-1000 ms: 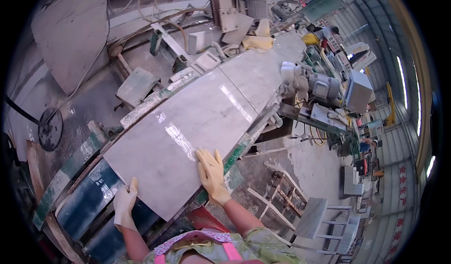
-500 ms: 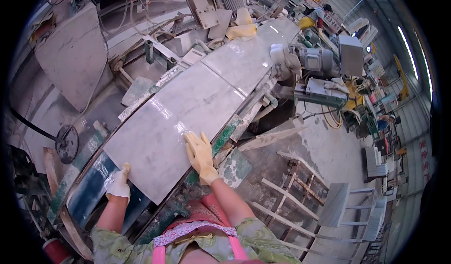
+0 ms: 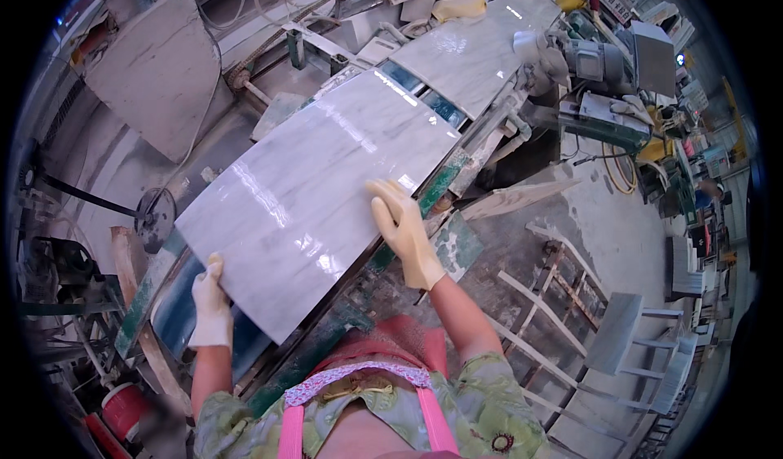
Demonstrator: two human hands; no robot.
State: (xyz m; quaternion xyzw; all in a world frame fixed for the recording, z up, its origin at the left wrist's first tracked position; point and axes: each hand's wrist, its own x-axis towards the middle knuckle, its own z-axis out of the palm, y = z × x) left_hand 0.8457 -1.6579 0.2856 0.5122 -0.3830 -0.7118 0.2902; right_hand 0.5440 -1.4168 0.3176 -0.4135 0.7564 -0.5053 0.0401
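A long glossy white marble slab (image 3: pixel 318 181) with grey veins lies on a green-edged machine bed (image 3: pixel 444 186). My right hand (image 3: pixel 401 229), in a pale yellow glove, presses flat on the slab's near right edge. My left hand (image 3: pixel 210 300), also gloved, grips the slab's near left corner. A second marble slab (image 3: pixel 481 47) lies further along the same bed.
A grey motor unit (image 3: pixel 599 59) sits at the far right of the bed. A large stone slab (image 3: pixel 159 67) leans at the upper left. Wooden frames (image 3: pixel 563 296) and stacked stone pieces (image 3: pixel 624 337) stand on the wet floor to the right. A red bucket (image 3: pixel 126 410) is lower left.
The view has shifted and the slab now looks nearer and more across the picture. Both hands stay on its near edge, the left at the corner, the right further up.
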